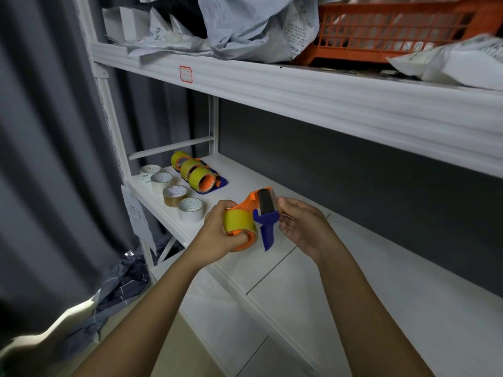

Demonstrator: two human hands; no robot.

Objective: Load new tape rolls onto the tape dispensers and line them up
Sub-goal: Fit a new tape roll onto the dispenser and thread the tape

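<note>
An orange and blue tape dispenser [262,210] carrying a yellow tape roll [239,220] is held above the white shelf [381,268]. My left hand [217,232] grips the yellow roll and the orange hub. My right hand [296,227] has its fingers curled at the dispenser's blue head beside the grey roller. Three loaded dispensers with yellow rolls [194,174] stand in a row at the shelf's far left. Several loose rolls [174,193], white and clear brown, lie in a line in front of them.
The upper shelf [299,91] overhangs closely, holding an orange crate [394,28] and grey mailer bags [245,25]. A grey curtain [49,159] hangs at the left. Crumpled plastic [119,289] lies on the floor by the shelf's leg.
</note>
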